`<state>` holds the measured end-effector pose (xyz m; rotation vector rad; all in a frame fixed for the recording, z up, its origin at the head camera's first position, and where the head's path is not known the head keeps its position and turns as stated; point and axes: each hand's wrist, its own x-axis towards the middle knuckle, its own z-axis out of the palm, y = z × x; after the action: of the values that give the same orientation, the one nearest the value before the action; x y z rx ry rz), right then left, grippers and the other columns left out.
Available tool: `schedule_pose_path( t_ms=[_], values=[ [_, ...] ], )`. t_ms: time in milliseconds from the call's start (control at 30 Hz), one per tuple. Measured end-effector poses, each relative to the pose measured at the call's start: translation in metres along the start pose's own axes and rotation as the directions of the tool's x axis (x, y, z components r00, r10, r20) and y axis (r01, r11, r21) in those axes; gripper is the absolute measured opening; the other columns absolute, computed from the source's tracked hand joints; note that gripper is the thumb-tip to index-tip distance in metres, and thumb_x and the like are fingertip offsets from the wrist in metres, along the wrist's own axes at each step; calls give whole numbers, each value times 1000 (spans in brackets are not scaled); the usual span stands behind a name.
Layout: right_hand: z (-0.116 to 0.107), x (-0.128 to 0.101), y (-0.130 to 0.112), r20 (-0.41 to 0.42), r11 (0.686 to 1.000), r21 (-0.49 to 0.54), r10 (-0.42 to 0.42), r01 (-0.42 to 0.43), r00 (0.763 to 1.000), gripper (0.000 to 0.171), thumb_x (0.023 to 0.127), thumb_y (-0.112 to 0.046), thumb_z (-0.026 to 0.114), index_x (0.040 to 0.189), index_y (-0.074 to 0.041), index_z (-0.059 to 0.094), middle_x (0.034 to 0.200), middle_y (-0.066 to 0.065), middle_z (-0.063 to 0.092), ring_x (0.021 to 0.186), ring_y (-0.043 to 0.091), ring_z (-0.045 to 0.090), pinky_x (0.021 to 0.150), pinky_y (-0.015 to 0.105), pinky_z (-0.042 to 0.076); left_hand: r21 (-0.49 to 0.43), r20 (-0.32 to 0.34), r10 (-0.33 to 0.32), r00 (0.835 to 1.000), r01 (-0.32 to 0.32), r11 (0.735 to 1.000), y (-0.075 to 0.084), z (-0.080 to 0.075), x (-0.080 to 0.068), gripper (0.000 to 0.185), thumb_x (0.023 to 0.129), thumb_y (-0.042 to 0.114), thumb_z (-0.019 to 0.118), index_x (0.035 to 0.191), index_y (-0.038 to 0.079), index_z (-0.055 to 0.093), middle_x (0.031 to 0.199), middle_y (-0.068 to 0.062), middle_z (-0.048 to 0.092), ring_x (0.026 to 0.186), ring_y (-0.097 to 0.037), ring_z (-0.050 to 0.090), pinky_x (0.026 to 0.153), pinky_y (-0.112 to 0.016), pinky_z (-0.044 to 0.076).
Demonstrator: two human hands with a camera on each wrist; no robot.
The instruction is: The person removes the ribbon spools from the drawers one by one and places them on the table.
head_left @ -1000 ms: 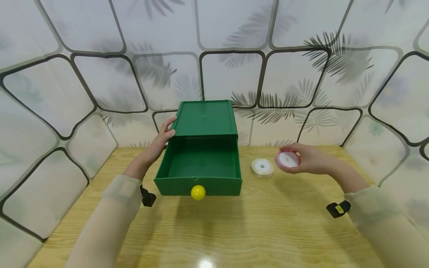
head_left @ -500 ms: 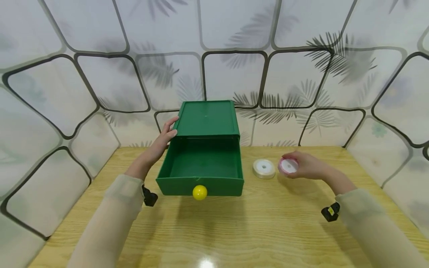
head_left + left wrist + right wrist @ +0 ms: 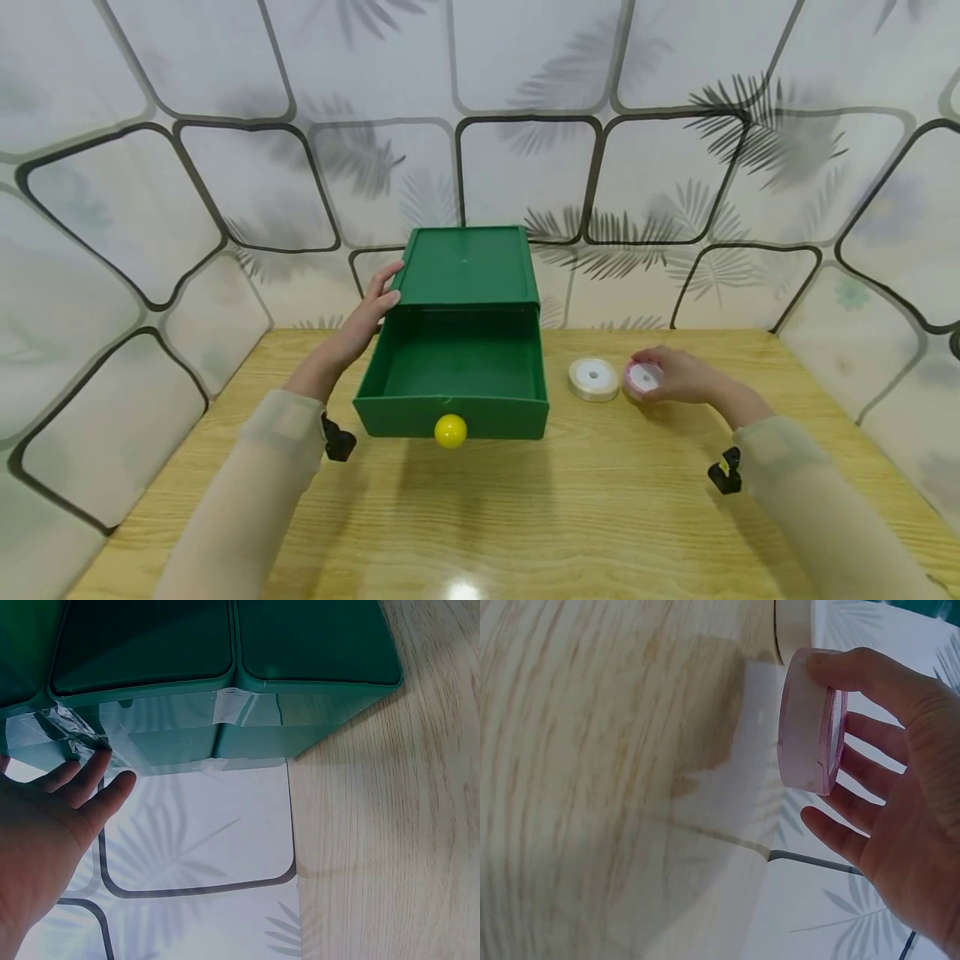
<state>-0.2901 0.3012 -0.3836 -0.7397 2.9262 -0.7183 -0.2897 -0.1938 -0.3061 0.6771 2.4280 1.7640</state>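
My right hand (image 3: 682,375) grips a pink ribbon roll (image 3: 642,378) between thumb and fingers, low over the table. In the right wrist view the thumb lies on the rim of the roll, and its edge faces the tabletop. Left of it lies a cream-white ribbon roll (image 3: 583,385). My left hand (image 3: 360,321) rests against the left side of a green drawer cabinet (image 3: 471,267), fingers extended. Its top drawer (image 3: 498,418), with a yellow knob (image 3: 451,431), is pulled out, and the inside shows bare.
The wooden table (image 3: 480,508) runs back to a patterned backdrop (image 3: 525,175) with leaf prints, which also rises at both sides. Strips of clear tape (image 3: 172,712) cross the cabinet's side in the left wrist view.
My right hand has lowered the pink ribbon roll toward the table, beside the cream-white roll. The left hand stays on the cabinet, and the view has shifted slightly.
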Motion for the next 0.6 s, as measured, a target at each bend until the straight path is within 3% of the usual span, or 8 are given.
schedule_pose_path(
  t_ms=[400,600],
  values=[
    [6,5,6,70,996,17,82,-84,994,68,74,-21,81,130,8,54,125,28,55,102,36,55,82,45,43,2,2,-8,1000,8,1000,-2,-1,2,66,99,45,33,157,29,7,159,-15,1,141,-43,14,103,-69,17],
    [6,9,9,85,998,10,68,-70,994,68,73,-20,81,129,8,56,123,28,57,97,32,55,79,41,43,-1,0,-13,1000,13,1000,-1,-1,1,66,99,45,33,157,28,7,159,-15,1,141,-43,14,103,-68,18]
  ],
)
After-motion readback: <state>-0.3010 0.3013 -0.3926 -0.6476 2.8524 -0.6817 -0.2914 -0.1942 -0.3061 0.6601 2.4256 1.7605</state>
